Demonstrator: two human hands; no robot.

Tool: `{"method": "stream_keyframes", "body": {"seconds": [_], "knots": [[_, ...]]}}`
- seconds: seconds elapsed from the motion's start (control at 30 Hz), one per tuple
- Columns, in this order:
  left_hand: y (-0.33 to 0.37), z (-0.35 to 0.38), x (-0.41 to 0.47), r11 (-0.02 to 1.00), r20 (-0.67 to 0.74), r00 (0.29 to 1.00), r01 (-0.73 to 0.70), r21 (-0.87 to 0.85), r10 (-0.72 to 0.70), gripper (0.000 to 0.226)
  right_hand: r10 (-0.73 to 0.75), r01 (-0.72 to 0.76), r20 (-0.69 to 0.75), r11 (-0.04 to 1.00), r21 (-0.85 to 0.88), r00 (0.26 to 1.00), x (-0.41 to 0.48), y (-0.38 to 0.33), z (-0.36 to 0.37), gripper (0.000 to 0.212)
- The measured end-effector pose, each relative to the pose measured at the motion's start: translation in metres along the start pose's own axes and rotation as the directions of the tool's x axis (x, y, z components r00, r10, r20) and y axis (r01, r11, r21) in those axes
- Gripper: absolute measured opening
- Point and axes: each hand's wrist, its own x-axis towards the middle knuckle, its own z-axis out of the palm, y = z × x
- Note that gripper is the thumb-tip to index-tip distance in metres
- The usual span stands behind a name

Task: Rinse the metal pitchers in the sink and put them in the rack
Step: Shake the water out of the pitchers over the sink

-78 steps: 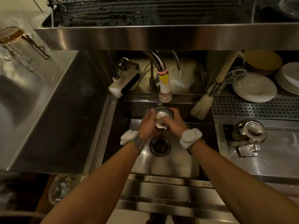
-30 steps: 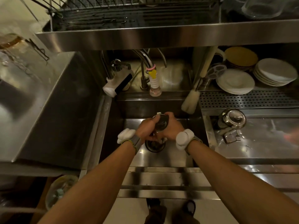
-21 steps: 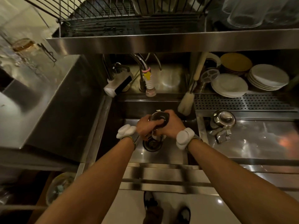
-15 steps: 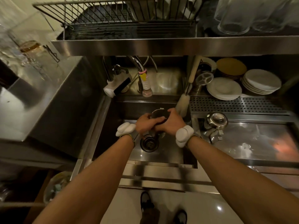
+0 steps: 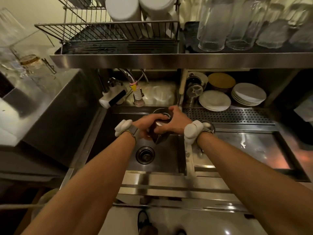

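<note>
Lifted higher since a moment ago, the metal pitcher (image 5: pixel 158 131) now tilts above the sink (image 5: pixel 118 136), left hand (image 5: pixel 145 123) and right hand (image 5: pixel 174 120) both wrapped around it, below the far rack (image 5: pixel 108 31)

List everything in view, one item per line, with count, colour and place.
metal pitcher: one, silver, held over the sink
sink: one, steel, centre
drain: one, dark, sink floor
faucet: one, pale nozzle, behind sink
wire rack: one, metal, upper shelf
glasses: several, clear, upper shelf right
plates: three stacks, white and tan, right of sink
left hand: on pitcher
right hand: on pitcher
</note>
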Motion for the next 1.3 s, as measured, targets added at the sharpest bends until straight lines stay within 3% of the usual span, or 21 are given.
{"method": "stream_keyframes", "body": {"seconds": [0.1, 0.23, 0.33, 0.5, 0.6, 0.67, 0.73, 0.9, 1.0, 1.1, 1.2, 1.3], "knots": [[0.006, 0.004, 0.001, 1.000, -0.007, 1.000, -0.002, 0.031, 0.002, 0.059, -0.121, 0.137, 0.094, 0.972, -0.189, 0.988, -0.002, 0.002, -0.012, 0.125], [0.010, 0.006, 0.005, 0.992, -0.077, 0.997, 0.000, 0.123, 0.010, 0.042, -0.218, 0.284, 0.203, 0.871, -0.401, 0.955, 0.002, 0.002, -0.010, 0.122], [0.013, 0.009, 0.005, 0.984, -0.068, 0.997, -0.023, 0.178, 0.035, 0.036, -0.232, 0.306, 0.219, 0.855, -0.419, 0.948, 0.007, 0.003, -0.004, 0.112], [0.021, 0.009, 0.005, 0.995, 0.008, 0.997, -0.074, 0.070, 0.073, 0.045, -0.268, 0.303, 0.149, 0.892, -0.334, 0.952, 0.000, -0.003, -0.018, 0.092], [0.036, 0.017, -0.004, 0.991, 0.030, 0.993, -0.117, 0.062, 0.115, 0.051, -0.246, 0.295, 0.181, 0.894, -0.337, 0.952, -0.009, -0.011, -0.037, 0.100], [0.047, 0.025, -0.012, 0.982, 0.024, 0.984, -0.176, 0.068, 0.174, 0.038, -0.210, 0.276, 0.213, 0.894, -0.354, 0.954, -0.010, -0.017, -0.051, 0.104], [0.057, 0.036, -0.018, 0.976, 0.027, 0.978, -0.210, 0.053, 0.208, 0.038, -0.200, 0.256, 0.177, 0.880, -0.400, 0.964, -0.016, -0.019, -0.066, 0.101], [0.069, 0.065, -0.021, 0.966, -0.013, 0.967, -0.256, -0.021, 0.256, 0.029, -0.149, 0.098, -0.095, 0.908, -0.407, 0.984, -0.032, 0.001, -0.108, 0.096], [0.071, 0.088, -0.012, 0.925, -0.154, 0.930, -0.290, 0.245, 0.332, 0.037, -0.064, -0.036, -0.203, 0.890, -0.455, 0.977, -0.042, 0.020, -0.126, 0.097], [0.068, 0.113, -0.004, 0.767, -0.128, 0.890, -0.296, 0.569, 0.438, 0.029, -0.024, -0.114, -0.253, 0.849, -0.516, 0.967, -0.053, 0.035, -0.134, 0.091], [0.064, 0.136, 0.011, 0.648, -0.039, 0.912, -0.260, 0.716, 0.409, 0.038, -0.015, -0.137, -0.298, 0.864, -0.485, 0.955, -0.062, 0.051, -0.149, 0.086], [0.055, 0.145, 0.030, 0.600, -0.052, 0.922, -0.206, 0.773, 0.383, 0.060, 0.019, -0.185, -0.330, 0.857, -0.480, 0.944, -0.068, 0.066, -0.157, 0.089]]}}
